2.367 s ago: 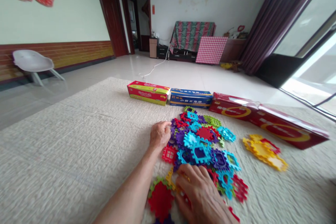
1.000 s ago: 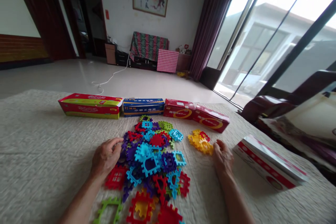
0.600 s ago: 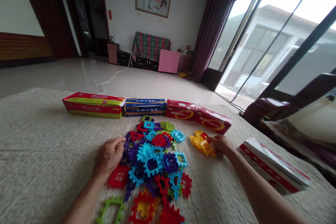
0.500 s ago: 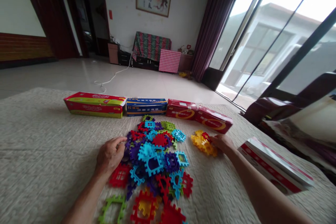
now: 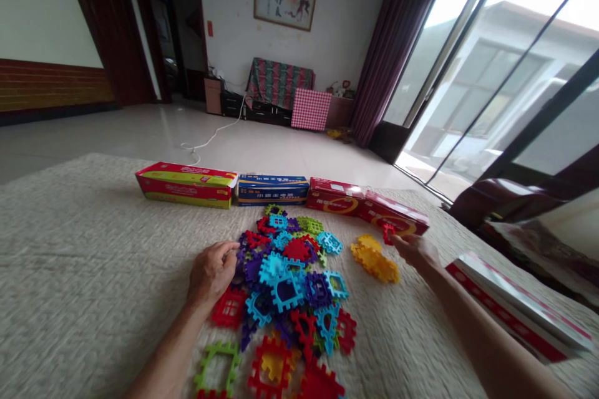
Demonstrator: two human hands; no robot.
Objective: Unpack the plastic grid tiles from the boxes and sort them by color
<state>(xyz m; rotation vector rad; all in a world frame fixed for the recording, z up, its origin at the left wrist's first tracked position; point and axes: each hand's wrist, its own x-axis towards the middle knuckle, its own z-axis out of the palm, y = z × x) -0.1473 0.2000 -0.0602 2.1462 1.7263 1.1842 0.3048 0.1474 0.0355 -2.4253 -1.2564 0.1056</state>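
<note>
My right hand (image 5: 415, 250) pinches a small red plastic building piece (image 5: 388, 234), raised in front of the right red box. A small heap of yellow building pieces (image 5: 374, 258) lies on the mat just left of that hand. At the left edge of a mixed pile rests my left hand (image 5: 214, 271), fingers curled beside the purple pieces (image 5: 253, 269); whatever its fingertips hold is hidden. Light blue pieces (image 5: 286, 292) sit on top of the pile, among red, purple and green ones. Nearest me are a green frame piece (image 5: 202, 366) and a red frame piece (image 5: 270, 366).
Across the mat (image 5: 116, 249) stand a red-and-yellow box (image 5: 187, 186), a blue box (image 5: 272, 191) and two red boxes (image 5: 334, 197), (image 5: 395, 213). A white-and-red box (image 5: 519, 308) lies right of my forearm. A white cable (image 5: 210, 139) crosses the floor behind.
My right hand has lifted the red piece off the yellow heap, moving it up and rightward. The left hand stays at the pile's edge. The whole view has shifted slightly.
</note>
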